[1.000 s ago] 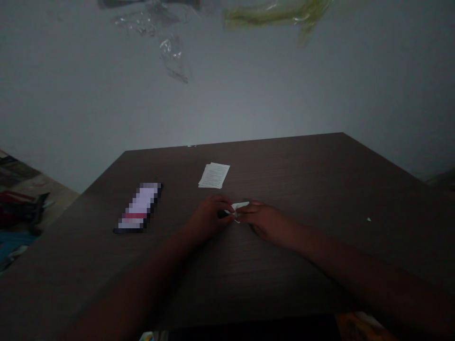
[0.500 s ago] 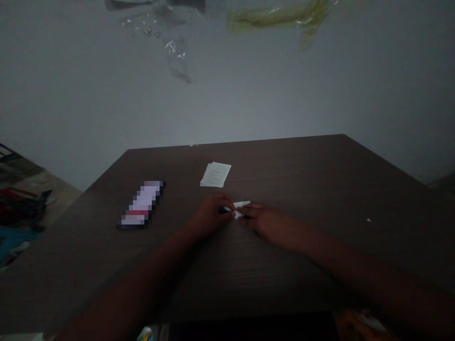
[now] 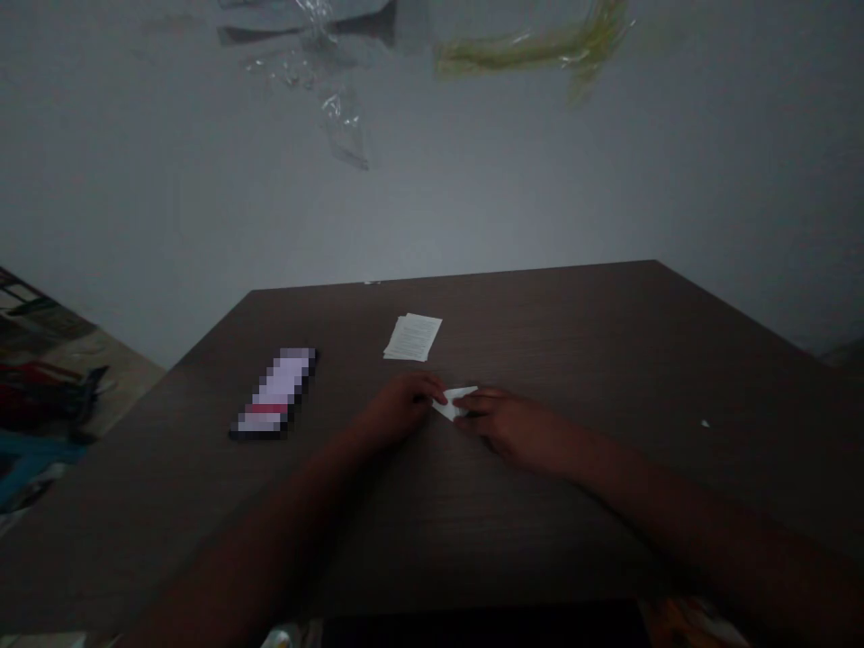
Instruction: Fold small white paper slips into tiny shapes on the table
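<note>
A small piece of folded white paper (image 3: 445,409) lies on the dark brown table between my two hands. My left hand (image 3: 405,400) has its fingers curled onto the paper's left side, fingertips pressed to it. From the right, my right hand (image 3: 509,423) grips the paper's other side, its thumb and fingers on the surface. My fingers cover part of the paper, so not all of its folds show. Just beyond my hands sits a short stack of printed paper sheets (image 3: 413,337).
A phone (image 3: 275,391) with a blurred-out screen lies on the left of the table (image 3: 573,342). To the right is a tiny white scrap (image 3: 705,423). Behind the table stands a pale wall (image 3: 472,198) with clear and yellow tape on it.
The fingers of my left hand have drawn in, and more of the folded paper now shows flat between my hands. The whole view has shifted slightly.
</note>
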Action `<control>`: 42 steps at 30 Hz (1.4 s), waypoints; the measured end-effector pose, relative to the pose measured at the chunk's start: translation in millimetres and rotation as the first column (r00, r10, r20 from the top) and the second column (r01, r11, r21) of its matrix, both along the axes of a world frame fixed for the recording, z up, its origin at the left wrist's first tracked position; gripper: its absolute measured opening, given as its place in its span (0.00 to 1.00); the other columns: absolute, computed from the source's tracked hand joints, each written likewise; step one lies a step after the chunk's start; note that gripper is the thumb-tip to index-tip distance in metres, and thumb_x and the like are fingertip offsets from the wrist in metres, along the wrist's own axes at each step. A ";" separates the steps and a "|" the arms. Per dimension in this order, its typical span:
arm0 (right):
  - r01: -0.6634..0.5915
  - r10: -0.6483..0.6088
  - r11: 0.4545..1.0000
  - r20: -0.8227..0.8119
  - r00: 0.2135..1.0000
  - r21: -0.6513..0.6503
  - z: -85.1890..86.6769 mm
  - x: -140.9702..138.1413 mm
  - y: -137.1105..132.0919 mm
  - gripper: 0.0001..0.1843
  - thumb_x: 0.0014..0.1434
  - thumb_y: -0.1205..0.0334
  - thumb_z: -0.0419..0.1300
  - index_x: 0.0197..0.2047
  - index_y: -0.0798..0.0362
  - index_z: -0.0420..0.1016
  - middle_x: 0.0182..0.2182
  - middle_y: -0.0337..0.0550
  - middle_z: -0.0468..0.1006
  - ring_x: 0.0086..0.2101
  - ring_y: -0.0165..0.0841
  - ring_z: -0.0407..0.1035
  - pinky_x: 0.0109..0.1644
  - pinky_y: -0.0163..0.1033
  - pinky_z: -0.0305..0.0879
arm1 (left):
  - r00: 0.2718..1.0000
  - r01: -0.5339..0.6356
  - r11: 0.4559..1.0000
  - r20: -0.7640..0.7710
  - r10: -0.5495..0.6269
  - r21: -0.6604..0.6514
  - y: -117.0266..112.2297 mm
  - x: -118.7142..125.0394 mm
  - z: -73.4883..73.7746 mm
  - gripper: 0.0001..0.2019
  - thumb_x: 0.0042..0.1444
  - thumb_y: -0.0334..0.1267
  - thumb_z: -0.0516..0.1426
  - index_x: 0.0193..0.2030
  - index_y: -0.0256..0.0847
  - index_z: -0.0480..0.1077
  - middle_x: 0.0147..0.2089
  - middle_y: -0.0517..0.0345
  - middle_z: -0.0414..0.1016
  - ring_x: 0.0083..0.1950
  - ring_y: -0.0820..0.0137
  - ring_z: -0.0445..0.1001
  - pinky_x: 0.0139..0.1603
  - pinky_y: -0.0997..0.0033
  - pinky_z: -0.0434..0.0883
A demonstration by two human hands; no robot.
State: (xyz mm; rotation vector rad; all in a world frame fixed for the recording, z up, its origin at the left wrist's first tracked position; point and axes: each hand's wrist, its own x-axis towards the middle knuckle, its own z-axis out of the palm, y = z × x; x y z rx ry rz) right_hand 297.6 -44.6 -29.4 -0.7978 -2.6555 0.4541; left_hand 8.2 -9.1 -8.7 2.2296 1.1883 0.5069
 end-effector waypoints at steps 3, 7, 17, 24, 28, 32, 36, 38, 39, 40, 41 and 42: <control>0.001 -0.001 1.000 0.018 1.000 -0.003 1.9 -0.6 -1.5 0.24 0.79 0.75 0.67 0.70 0.50 0.92 0.75 0.60 0.88 0.75 0.52 0.82 0.82 0.61 0.79 | 1.000 -0.011 1.000 -0.008 0.011 0.008 0.5 -1.5 -2.3 0.25 0.64 0.15 0.58 0.49 0.45 0.91 0.65 0.52 0.94 0.68 0.58 0.91 0.80 0.48 0.84; 0.020 -0.019 0.999 -0.006 1.000 0.028 2.1 -2.6 -6.1 0.24 0.78 0.75 0.67 0.71 0.52 0.91 0.79 0.61 0.84 0.77 0.53 0.79 0.84 0.62 0.77 | 0.999 -0.021 1.000 -0.029 0.021 0.014 -2.6 -3.8 -3.8 0.26 0.66 0.16 0.57 0.58 0.45 0.90 0.66 0.51 0.93 0.71 0.56 0.90 0.81 0.45 0.83; 0.032 -0.030 0.999 -0.034 0.999 0.040 -3.0 -2.8 -7.2 0.28 0.77 0.75 0.64 0.74 0.48 0.85 0.76 0.58 0.86 0.74 0.53 0.80 0.81 0.67 0.77 | 0.990 0.049 0.985 -0.139 -0.026 0.164 -24.4 8.9 6.7 0.12 0.75 0.27 0.63 0.58 0.42 0.85 0.62 0.46 0.89 0.64 0.53 0.87 0.73 0.50 0.85; 0.145 -0.170 0.979 -0.191 0.967 -0.141 -0.3 -0.1 -2.7 0.21 0.80 0.73 0.59 0.69 0.47 0.82 0.64 0.54 0.91 0.64 0.49 0.84 0.74 0.61 0.81 | 0.971 0.082 0.981 -0.236 -0.039 0.174 -29.1 13.3 8.0 0.12 0.77 0.30 0.62 0.53 0.44 0.89 0.59 0.47 0.88 0.63 0.50 0.86 0.70 0.52 0.83; 0.183 -0.227 0.962 -0.223 0.948 -0.202 0.0 3.2 -0.6 0.20 0.78 0.73 0.59 0.65 0.47 0.80 0.61 0.54 0.90 0.60 0.47 0.86 0.69 0.57 0.83 | 0.968 0.079 0.978 -0.249 -0.030 0.192 -31.3 13.8 10.5 0.15 0.76 0.29 0.62 0.56 0.46 0.91 0.59 0.47 0.90 0.64 0.49 0.85 0.68 0.53 0.82; 0.195 -0.245 0.957 -0.241 0.939 -0.216 3.8 2.0 -4.9 0.20 0.76 0.75 0.59 0.63 0.45 0.79 0.58 0.49 0.91 0.56 0.45 0.86 0.65 0.52 0.83 | 0.955 0.073 0.977 -0.298 -0.010 0.201 -34.2 16.8 14.4 0.12 0.77 0.30 0.64 0.55 0.45 0.91 0.60 0.45 0.90 0.66 0.46 0.83 0.71 0.47 0.80; 0.151 -0.229 0.948 -0.267 0.936 -0.281 10.9 -2.1 -12.4 0.17 0.77 0.74 0.58 0.59 0.43 0.79 0.53 0.44 0.91 0.51 0.42 0.87 0.61 0.49 0.83 | 0.958 0.056 0.979 -0.288 0.003 0.195 -34.6 19.0 11.8 0.10 0.78 0.32 0.67 0.56 0.46 0.91 0.61 0.45 0.88 0.66 0.45 0.82 0.73 0.44 0.79; 0.126 -0.220 0.942 -0.287 0.933 -0.312 13.1 -1.9 -13.0 0.17 0.79 0.74 0.56 0.57 0.44 0.80 0.50 0.43 0.92 0.49 0.40 0.87 0.59 0.48 0.82 | 0.956 0.065 0.981 -0.293 -0.008 0.185 -33.5 19.0 7.4 0.14 0.78 0.29 0.66 0.59 0.49 0.92 0.61 0.47 0.88 0.67 0.46 0.82 0.73 0.43 0.79; 0.123 -0.219 0.942 -0.294 0.930 -0.313 13.4 -0.9 -11.9 0.17 0.80 0.74 0.56 0.57 0.44 0.80 0.49 0.43 0.92 0.48 0.40 0.87 0.59 0.48 0.82 | 0.955 0.073 0.981 -0.297 -0.017 0.179 -32.8 18.9 5.2 0.16 0.78 0.28 0.65 0.60 0.50 0.92 0.60 0.48 0.88 0.67 0.47 0.82 0.73 0.43 0.79; 0.129 -0.221 0.945 -0.299 0.928 -0.300 13.2 0.5 -9.9 0.17 0.80 0.74 0.55 0.57 0.45 0.81 0.49 0.43 0.92 0.48 0.40 0.87 0.59 0.48 0.82 | 0.954 0.082 0.981 -0.299 -0.026 0.176 -32.2 18.7 3.2 0.18 0.78 0.26 0.64 0.61 0.51 0.93 0.60 0.48 0.89 0.66 0.47 0.83 0.73 0.44 0.79; 0.139 -0.221 0.952 -0.302 0.927 -0.272 12.5 2.2 -7.2 0.17 0.80 0.74 0.56 0.57 0.45 0.81 0.50 0.44 0.91 0.49 0.41 0.87 0.59 0.48 0.82 | 0.954 0.092 0.981 -0.296 -0.037 0.173 -31.6 18.4 1.9 0.20 0.77 0.25 0.63 0.61 0.51 0.93 0.60 0.49 0.89 0.66 0.47 0.83 0.73 0.44 0.79; 0.151 -0.217 0.961 -0.298 0.929 -0.230 11.6 3.9 -4.1 0.17 0.79 0.74 0.57 0.57 0.45 0.82 0.50 0.44 0.91 0.50 0.41 0.86 0.60 0.48 0.82 | 0.956 0.104 0.981 -0.289 -0.052 0.167 -31.1 18.1 1.4 0.21 0.76 0.24 0.63 0.60 0.50 0.93 0.60 0.49 0.90 0.66 0.48 0.84 0.73 0.45 0.79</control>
